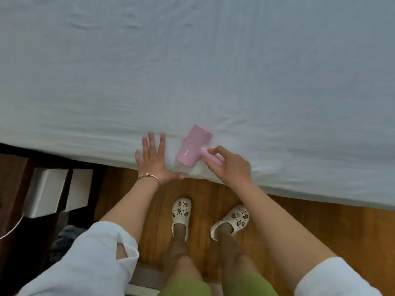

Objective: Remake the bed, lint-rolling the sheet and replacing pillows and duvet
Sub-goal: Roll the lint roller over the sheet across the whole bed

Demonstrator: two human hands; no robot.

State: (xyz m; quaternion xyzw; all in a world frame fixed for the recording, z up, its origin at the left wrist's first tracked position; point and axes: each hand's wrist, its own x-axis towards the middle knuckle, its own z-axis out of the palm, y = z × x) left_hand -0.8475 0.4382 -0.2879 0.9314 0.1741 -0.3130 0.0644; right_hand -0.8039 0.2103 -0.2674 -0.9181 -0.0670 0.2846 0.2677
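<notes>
Lint-rolling step: lint roller (194,145) is gripped by right hand (232,165); left hand (153,159) pressed flat on sheet (192,71). Next stroke toward 12 o'clock.

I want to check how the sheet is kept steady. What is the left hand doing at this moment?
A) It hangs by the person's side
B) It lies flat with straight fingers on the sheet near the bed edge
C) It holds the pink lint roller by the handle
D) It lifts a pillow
B: the left hand presses flat on the white sheet, while the right hand grips the pink lint roller.
</notes>
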